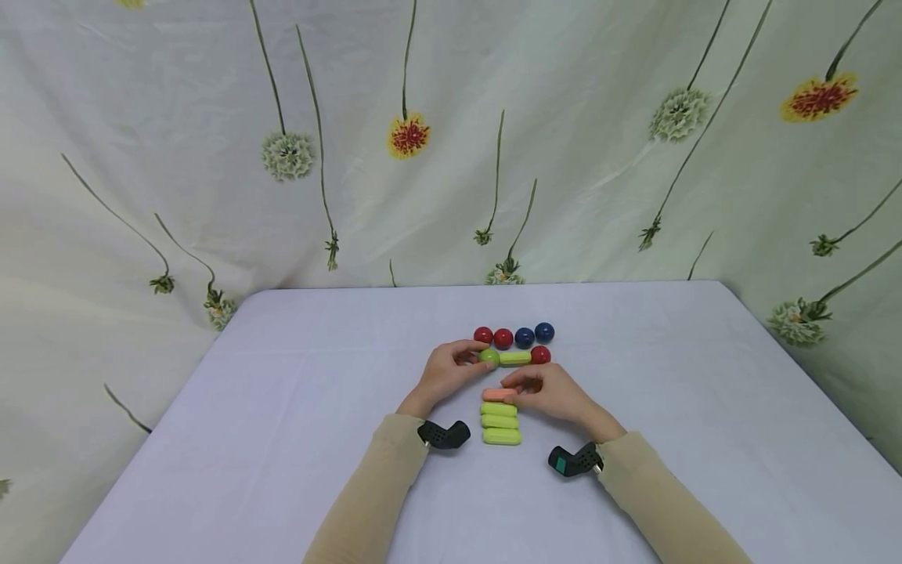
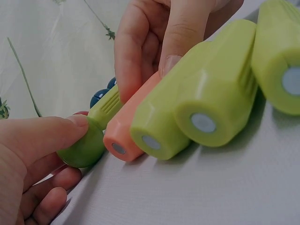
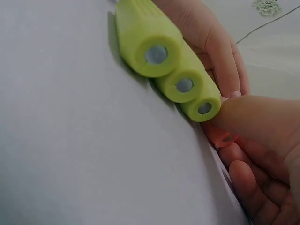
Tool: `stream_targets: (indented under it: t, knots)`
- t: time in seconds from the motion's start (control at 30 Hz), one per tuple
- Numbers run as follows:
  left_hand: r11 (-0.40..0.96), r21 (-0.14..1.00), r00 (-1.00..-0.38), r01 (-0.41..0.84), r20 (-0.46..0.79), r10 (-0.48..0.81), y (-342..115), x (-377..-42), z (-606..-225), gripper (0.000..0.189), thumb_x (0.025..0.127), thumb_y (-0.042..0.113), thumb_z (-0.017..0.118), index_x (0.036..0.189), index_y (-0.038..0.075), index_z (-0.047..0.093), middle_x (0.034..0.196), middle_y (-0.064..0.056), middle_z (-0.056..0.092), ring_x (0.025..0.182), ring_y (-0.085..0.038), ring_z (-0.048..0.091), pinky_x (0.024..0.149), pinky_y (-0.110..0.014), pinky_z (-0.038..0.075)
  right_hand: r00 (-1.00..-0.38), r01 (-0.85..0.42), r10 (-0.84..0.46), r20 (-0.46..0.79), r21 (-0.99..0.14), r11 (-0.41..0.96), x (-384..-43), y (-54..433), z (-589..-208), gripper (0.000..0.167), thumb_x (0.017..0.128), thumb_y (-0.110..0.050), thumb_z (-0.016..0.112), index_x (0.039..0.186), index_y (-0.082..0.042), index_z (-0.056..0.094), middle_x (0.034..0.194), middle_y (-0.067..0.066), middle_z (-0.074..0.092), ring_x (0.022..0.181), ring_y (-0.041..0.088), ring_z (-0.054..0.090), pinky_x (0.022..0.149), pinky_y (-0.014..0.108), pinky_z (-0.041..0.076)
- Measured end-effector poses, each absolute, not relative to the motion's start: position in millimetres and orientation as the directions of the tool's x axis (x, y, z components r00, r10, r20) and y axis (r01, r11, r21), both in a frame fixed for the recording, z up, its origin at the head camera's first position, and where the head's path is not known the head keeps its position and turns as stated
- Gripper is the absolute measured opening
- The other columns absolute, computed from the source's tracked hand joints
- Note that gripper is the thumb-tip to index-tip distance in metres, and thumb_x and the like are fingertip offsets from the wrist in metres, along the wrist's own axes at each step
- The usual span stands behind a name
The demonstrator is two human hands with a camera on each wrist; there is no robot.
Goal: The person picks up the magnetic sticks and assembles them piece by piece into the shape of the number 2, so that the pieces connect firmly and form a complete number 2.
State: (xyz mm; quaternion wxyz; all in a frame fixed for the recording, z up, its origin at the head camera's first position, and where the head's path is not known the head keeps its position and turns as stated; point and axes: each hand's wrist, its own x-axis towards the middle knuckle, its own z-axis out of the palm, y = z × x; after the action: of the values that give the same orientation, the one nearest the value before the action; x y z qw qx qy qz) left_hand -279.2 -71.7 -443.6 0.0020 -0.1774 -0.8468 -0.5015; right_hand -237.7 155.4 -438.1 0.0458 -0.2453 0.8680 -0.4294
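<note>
My left hand point(image 1: 445, 371) pinches a green ball point(image 1: 488, 359) between thumb and fingers. From that ball a yellow-green rod point(image 1: 515, 359) runs right to a red ball point(image 1: 540, 355), all in one line. An orange rod point(image 1: 497, 395) lies just nearer, its right end between the thumb and fingers of my right hand point(image 1: 557, 394). Below it three yellow-green rods point(image 1: 502, 437) lie side by side. In the left wrist view, round grey discs show in the ends of the orange rod point(image 2: 126, 136) and the yellow-green rods point(image 2: 215, 93).
Behind the joined pieces sit two red balls point(image 1: 503, 338) and two dark blue balls point(image 1: 524, 338) in a row. A white cloth covers the table point(image 1: 317, 439). A flowered curtain point(image 1: 578, 157) hangs beyond its far edge.
</note>
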Motion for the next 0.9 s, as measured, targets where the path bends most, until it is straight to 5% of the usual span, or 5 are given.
stream_targets:
  t: [0.27,0.57,0.9]
  knots:
    - [0.428,0.853,-0.937,0.299,0.177,0.301,-72.0,-277.4,-442.2,0.037,0.09,0.025,0.08,0.123,0.009,0.075,0.105,-0.008,0.073,0.092,-0.017,0.063,0.082,-0.03,0.05,-0.884,-0.385,-0.441,0.155,-0.776,0.499,-236.0,157.6,-441.9,0.022,0.092,-0.016,0.077,0.11,-0.004,0.078,0.099,0.005,0.076,0.079,0.007,0.059,0.071,0.024,0.049]
    - [0.42,0.856,-0.938,0.302,0.189,0.29,-71.3,-278.6,-443.5,0.036,0.089,0.024,0.081,0.122,0.008,0.075,0.104,-0.008,0.073,0.091,-0.015,0.064,0.082,-0.029,0.051,-0.945,-0.253,-0.307,0.11,-0.841,0.479,-233.4,158.9,-444.4,0.03,0.093,-0.029,0.078,0.113,-0.006,0.078,0.104,0.004,0.075,0.088,0.011,0.065,0.078,0.026,0.052]
    - [0.426,0.854,-0.942,0.298,0.19,0.277,-70.6,-280.1,-445.1,0.035,0.089,0.024,0.082,0.12,0.009,0.076,0.103,-0.007,0.074,0.089,-0.013,0.064,0.082,-0.03,0.053,-0.961,-0.219,-0.253,0.111,-0.866,0.45,-228.4,159.8,-444.4,0.028,0.094,-0.02,0.076,0.115,-0.002,0.076,0.107,0.011,0.077,0.098,0.02,0.072,0.084,0.027,0.053]
